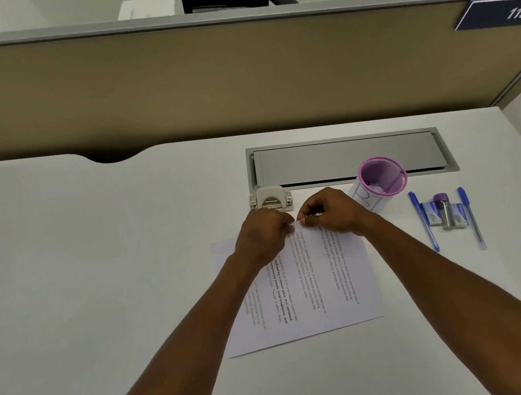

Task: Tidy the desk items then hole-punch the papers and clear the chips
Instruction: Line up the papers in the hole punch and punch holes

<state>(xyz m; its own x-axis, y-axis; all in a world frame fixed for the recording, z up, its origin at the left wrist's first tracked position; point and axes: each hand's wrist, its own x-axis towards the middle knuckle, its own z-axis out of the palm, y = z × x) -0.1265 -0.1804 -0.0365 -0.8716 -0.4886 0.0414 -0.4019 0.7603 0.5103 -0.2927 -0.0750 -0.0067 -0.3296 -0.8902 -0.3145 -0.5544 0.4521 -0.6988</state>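
A tan partition (196,79) with a "113" plate (505,12) backs the white desk (92,279). The papers (319,284) lie at the desk's middle, long axis running away from the person, far edge just before the hole punch (271,199). Both hands, left (264,236) and right (330,214), pinch that far edge with fingers closed (the grip itself is small and blurred). Right of them stand a purple mesh cup (383,181) and blue pens (426,225).

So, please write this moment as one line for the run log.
stage: papers at punch | left hand: pinching far edge of papers | right hand: same edge | hole punch: just beyond, untouched | pens: beside cup
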